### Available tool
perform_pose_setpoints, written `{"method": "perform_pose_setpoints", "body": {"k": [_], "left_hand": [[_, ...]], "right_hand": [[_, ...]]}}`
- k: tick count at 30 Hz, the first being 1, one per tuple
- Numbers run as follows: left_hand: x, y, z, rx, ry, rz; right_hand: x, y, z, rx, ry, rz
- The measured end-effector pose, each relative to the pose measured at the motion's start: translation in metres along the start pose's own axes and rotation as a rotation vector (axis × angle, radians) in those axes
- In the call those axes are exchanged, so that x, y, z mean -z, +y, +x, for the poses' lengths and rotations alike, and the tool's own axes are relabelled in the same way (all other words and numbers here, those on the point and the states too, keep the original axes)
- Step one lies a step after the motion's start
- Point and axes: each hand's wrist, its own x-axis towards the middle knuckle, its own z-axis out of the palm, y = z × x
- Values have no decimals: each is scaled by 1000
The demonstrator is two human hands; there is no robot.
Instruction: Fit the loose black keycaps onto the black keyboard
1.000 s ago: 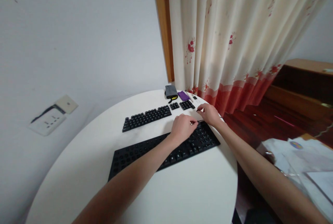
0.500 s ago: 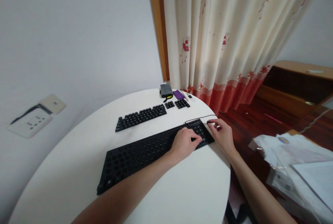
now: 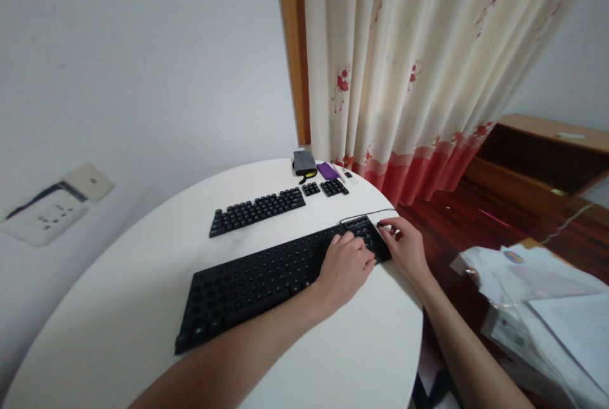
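Observation:
A black keyboard (image 3: 257, 276) lies at a slant on the white round table, most of its switches bare of keycaps. My left hand (image 3: 346, 267) rests over its right part, fingers bent together and pointing down; the tips are partly hidden, and I cannot make out what they hold. Just off the keyboard's right end, my right hand (image 3: 402, 243) pinches a small black keycap (image 3: 380, 225) between thumb and fingers. Behind the keyboard, loose black keycaps stand grouped in a long block (image 3: 259, 211), a small block (image 3: 311, 189) and a number-pad block (image 3: 334, 187).
At the table's (image 3: 118, 307) far edge lie a grey pouch (image 3: 304, 162) and a purple cloth (image 3: 327, 170). A thin cable (image 3: 371, 212) runs from the keyboard over the right edge. A curtain (image 3: 380, 79) hangs behind; plastic-wrapped papers (image 3: 537, 282) sit right of the table.
My left hand has turned over more, with its back facing up and its fingers further right on the keyboard. The right hand stays nearly still with the keycap. The view has shifted slightly.

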Motion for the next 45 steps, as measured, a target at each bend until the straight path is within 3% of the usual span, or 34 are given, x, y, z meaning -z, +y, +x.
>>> {"method": "perform_pose_setpoints", "body": {"k": [8, 19, 33, 38, 45], "left_hand": [[-4, 1, -4, -18, 26, 50], [-5, 0, -5, -36, 49, 63], [-8, -1, -6, -24, 41, 39], [-6, 0, -7, -22, 41, 37], [-5, 0, -6, -29, 26, 62]], "right_hand": [[14, -6, -7, -108, -6, 110], [34, 8, -25, 99, -340, 117], [43, -1, -8, 502, -513, -100], [45, -9, -4, 528, -558, -139], [45, -19, -12, 454, -553, -200]]}}
